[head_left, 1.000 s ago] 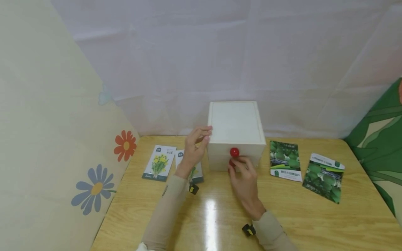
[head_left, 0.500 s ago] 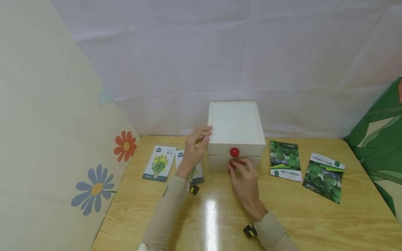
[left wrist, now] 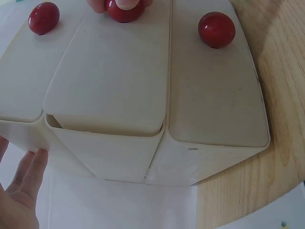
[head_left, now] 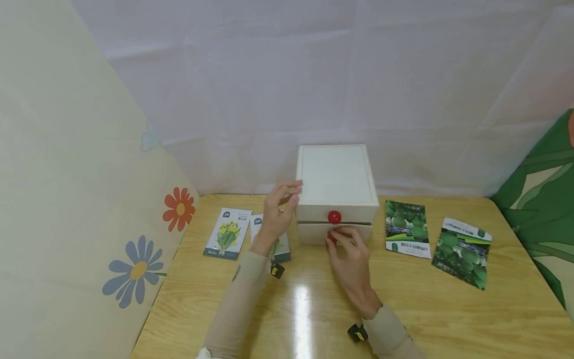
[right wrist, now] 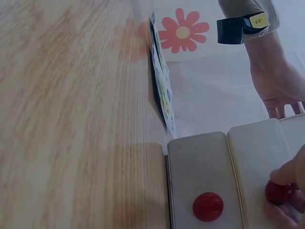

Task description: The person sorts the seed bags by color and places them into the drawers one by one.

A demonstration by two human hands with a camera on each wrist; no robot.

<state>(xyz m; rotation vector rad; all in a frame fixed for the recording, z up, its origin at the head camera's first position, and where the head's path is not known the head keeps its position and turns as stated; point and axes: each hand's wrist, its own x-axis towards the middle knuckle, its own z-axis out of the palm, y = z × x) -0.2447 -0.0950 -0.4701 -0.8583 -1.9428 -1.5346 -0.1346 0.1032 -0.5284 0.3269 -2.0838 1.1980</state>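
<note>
A white box of three stacked drawers stands at the back of the table, each drawer front bearing a round red knob. My right hand pinches the knob of the middle drawer between thumb and fingers. That drawer protrudes slightly, with a narrow dark gap along its edge. Against the box's upper left side, my left hand rests its fingertips, the fingers fairly straight in the left wrist view. The top knob and the bottom knob are untouched. The drawer's contents are hidden.
Left of the box lie two seed packets with yellow flowers, one whole and one partly behind the left arm. To the right are two green packets, a nearer and a farther one. A pale cloth hangs behind.
The middle drawer has come out a little toward me, and a dark gap has appeared under the top drawer. My right hand has shifted back slightly with its knob; my left hand stays put.
</note>
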